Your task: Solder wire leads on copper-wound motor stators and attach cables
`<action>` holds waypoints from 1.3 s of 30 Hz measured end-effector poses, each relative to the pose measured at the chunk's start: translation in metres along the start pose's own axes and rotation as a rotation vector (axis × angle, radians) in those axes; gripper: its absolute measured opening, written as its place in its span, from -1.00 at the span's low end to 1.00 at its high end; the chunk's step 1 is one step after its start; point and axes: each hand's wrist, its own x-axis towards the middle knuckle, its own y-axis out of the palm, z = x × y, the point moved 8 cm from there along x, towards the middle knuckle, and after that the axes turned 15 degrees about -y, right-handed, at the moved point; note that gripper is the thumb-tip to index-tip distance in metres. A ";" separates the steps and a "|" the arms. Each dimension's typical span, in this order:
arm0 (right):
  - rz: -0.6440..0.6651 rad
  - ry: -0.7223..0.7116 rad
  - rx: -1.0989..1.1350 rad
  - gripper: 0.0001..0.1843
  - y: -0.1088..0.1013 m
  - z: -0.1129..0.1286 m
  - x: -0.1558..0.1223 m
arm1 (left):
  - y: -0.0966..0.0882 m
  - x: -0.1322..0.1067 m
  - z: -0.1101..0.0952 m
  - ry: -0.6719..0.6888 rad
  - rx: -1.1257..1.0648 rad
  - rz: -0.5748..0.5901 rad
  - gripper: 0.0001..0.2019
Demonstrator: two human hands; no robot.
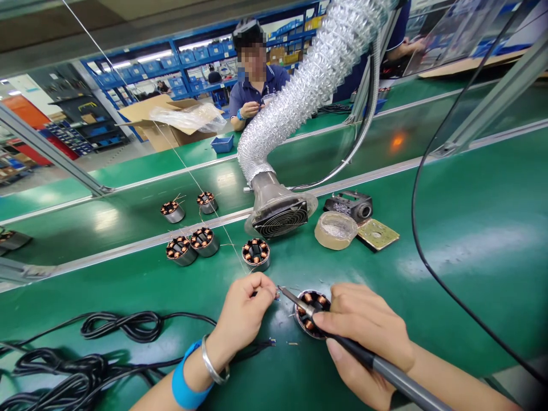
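Note:
My left hand [248, 305] is closed in a pinch on the end of a black cable, with small coloured wire ends at its fingertips. My right hand [368, 322] grips a soldering iron [396, 374] by its dark handle. The iron's tip points left, right by the wire ends; whether they touch I cannot tell. Under the iron's barrel sits a motor stator [319, 299] with copper windings, partly covered by my right hand. More cable ends [268, 343] lie on the bench below my left hand.
Coiled black cables [77, 365] fill the lower left. Several stators [204, 241] stand farther back. A fume extractor hood [278, 208] hangs over the bench, near a round tub [336, 231] and a soldering-iron stand [349, 205]. A person [259, 85] sits across the conveyor.

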 end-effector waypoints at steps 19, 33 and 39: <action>0.024 0.042 0.033 -0.58 -0.006 -0.004 -0.002 | -0.001 0.000 0.001 -0.006 0.027 -0.019 -0.82; -0.029 0.037 0.029 -0.65 -0.004 -0.004 -0.002 | 0.001 -0.001 -0.002 -0.005 0.018 -0.018 -0.81; -0.043 0.018 0.042 -0.61 -0.011 -0.002 -0.002 | 0.001 0.000 0.000 -0.004 0.024 -0.020 -0.82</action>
